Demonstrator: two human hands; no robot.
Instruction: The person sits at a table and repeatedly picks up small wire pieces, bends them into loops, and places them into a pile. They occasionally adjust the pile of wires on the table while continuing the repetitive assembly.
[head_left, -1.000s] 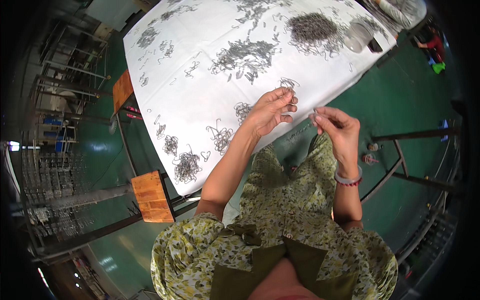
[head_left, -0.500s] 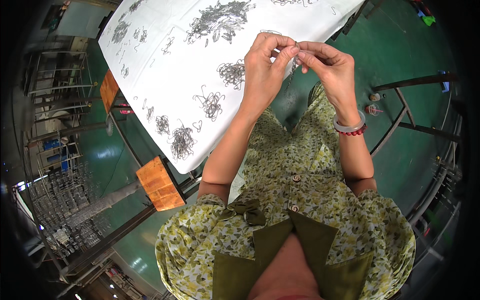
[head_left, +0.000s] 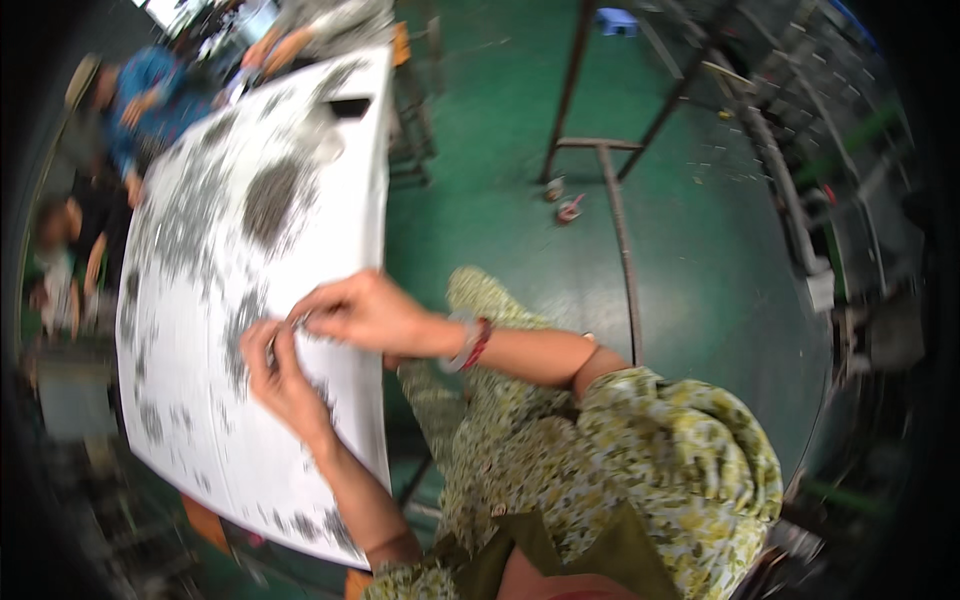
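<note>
My left hand is over the white-covered table, fingers bent and thumb drawn in. My right hand comes across from the right, its fingertips pinched together and meeting the left fingertips. Something small and dark seems to sit between them, too smeared to name. Just beyond and beneath the hands lies a small pile of dark bent wire pieces, partly covered by them. A larger dark heap of such pieces lies farther up the table.
Scattered wire pieces cover the table's far left. A dark rectangular thing lies near its far end. Co-workers sit along the left and far sides, one in a blue top. A metal frame and lidded cup stand on the green floor.
My view has swung right, so more of the table and the co-workers show. Both hands have moved left, from the table's edge to over the table. The dangling dark strand is no longer discernible.
</note>
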